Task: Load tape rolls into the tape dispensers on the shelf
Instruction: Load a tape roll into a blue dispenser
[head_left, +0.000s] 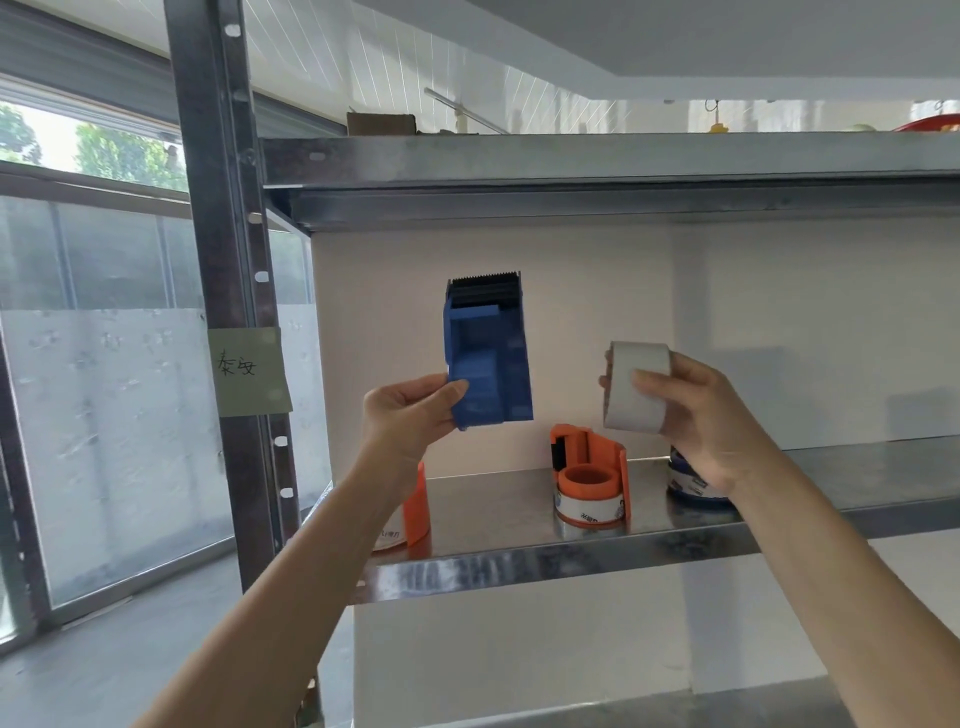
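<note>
Left hand (410, 410) clamped on the lower edge of the blue dispenser (488, 358), thumb across its face, fingers behind; held upright in the air with the toothed cutter on top and the open cavity facing the camera. Probably light, hard plastic, stiff enough to hold by one edge, though smooth sides could slip under a push. Best gripped lower down, clear of the serrated blade and clear of the cavity where the roll must go.

Just below that wrist, partly hidden by it, an orange dispenser (415, 504) on the shelf (519, 566). Further right, below and between the hands, a second orange dispenser (592, 483) standing on the shelf with a roll seemingly already in it.

Right hand (696, 410) closed around the white roll (636, 387), thumb on the outer band, fingers round the far side; held level with the blue dispenser, near it but apart, not touching. Likely light, firm on its core, outer face a little tacky at the loose end; best held by the rim so the centre hole stays free. Under that hand, a blue-and-white roll (691, 488) on the shelf, mostly hidden.
</note>
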